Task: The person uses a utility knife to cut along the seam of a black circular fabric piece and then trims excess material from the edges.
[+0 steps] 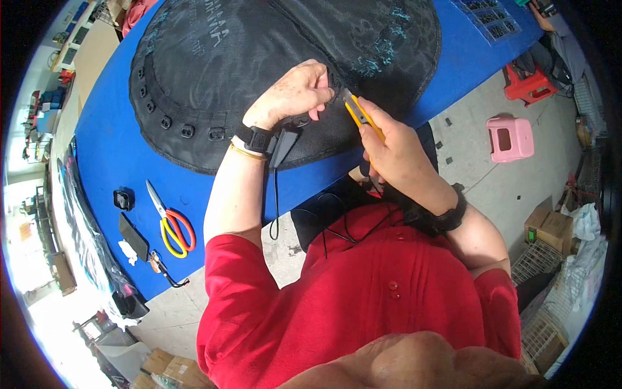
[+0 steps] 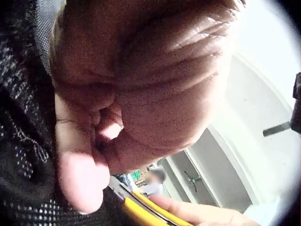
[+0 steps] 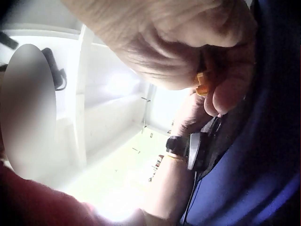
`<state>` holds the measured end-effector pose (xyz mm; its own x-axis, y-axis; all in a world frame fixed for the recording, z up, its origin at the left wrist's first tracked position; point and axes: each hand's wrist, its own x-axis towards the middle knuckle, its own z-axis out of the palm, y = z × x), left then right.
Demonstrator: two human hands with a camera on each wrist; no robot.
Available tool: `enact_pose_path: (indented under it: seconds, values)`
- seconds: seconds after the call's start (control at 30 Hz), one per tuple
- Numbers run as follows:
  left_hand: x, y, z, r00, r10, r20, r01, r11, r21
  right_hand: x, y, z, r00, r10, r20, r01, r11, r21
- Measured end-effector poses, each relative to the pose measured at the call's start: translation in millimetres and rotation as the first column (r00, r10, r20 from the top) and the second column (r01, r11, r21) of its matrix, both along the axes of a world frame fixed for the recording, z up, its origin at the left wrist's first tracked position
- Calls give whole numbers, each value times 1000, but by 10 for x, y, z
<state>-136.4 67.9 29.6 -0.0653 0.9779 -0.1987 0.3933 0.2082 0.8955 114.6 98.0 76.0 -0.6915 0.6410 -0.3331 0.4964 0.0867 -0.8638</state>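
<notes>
A large round black mesh piece (image 1: 259,84) with a dark seam across it lies on the blue table. My left hand (image 1: 293,94) is on it near the front edge, its thumb and forefinger pinching the dark mesh; what exactly lies between the fingertips I cannot tell. Along the rim runs a row of small black plastic fittings (image 1: 187,131). My right hand (image 1: 403,154) grips a yellow utility knife (image 1: 357,111), its blade pointing at the left fingertips. In the left wrist view the knife (image 2: 141,209) comes in close beside the curled left fingers.
On the blue table (image 1: 149,279) at left lie scissors (image 1: 170,223) with red and yellow handles, a small black box (image 1: 123,199) and a dark flat block (image 1: 133,237). A compartment tray (image 1: 489,19) stands at the far right. Pink (image 1: 510,139) and red stools (image 1: 528,84) stand on the floor.
</notes>
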Motion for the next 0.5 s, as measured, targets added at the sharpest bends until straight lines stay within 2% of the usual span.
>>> enact_pose_path:
  seconds: [0.07, 0.13, 0.27, 0.33, 0.4, 0.47, 0.5]
  values:
    - [-8, 7, -15, 1000, -2, 4, 2, 1000, 6, 31, 39, -206, 998, 35, -55, -24, 983, 183]
    - [-17, 4, -22, 1000, -7, 2, 7, 1000, 13, 43, 50, -271, 995, 59, -84, -35, 964, 264]
    - [-11, 6, 17, 1000, -14, -14, 14, 1000, 10, 52, 55, -219, 994, 73, -86, -51, 970, 237]
    - [-10, 1, 26, 1000, -10, -15, 10, 1000, 10, 47, 36, -138, 996, 67, -58, -59, 990, 131]
    - [-11, -4, 14, 1000, -7, -9, 7, 1000, 22, 61, -10, 16, 999, 52, -1, -52, 996, -73]
    - [-3, -9, 26, 999, -1, -32, 1, 1000, 10, 111, 3, -256, 986, 115, -120, -88, 974, 207]
    - [-4, -10, 39, 999, 3, -45, -3, 1000, 5, 112, 24, -264, 983, 132, -131, -100, 970, 222]
